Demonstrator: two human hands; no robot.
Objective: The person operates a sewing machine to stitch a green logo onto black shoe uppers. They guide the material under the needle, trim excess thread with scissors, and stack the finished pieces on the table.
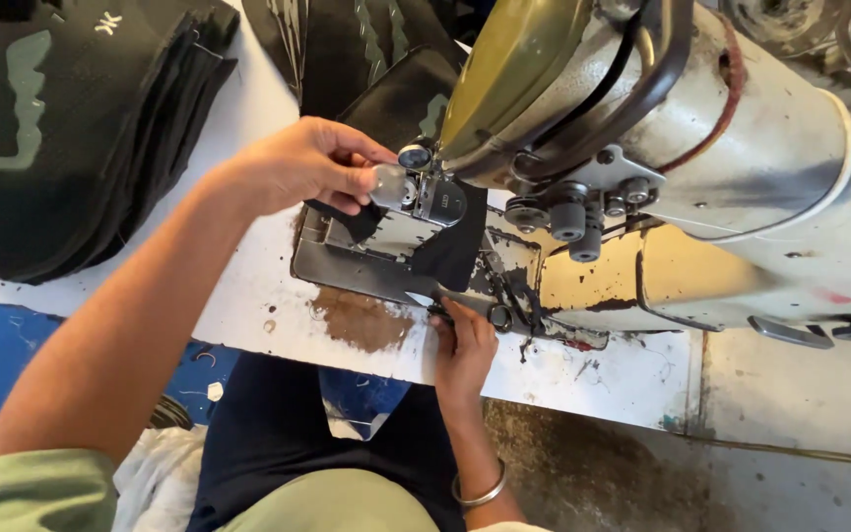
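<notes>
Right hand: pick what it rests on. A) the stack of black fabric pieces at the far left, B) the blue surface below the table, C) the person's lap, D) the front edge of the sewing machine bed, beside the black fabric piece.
D: the right hand lies with fingertips at the sewing machine bed, next to the black fabric piece.

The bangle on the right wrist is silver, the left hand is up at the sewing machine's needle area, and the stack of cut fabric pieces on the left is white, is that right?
Not quite: the head view shows the stack of cut fabric pieces is black with pale green markings, not white. The rest holds: a silver bangle on the right wrist, and the left hand up at the sewing machine's needle area.
</notes>
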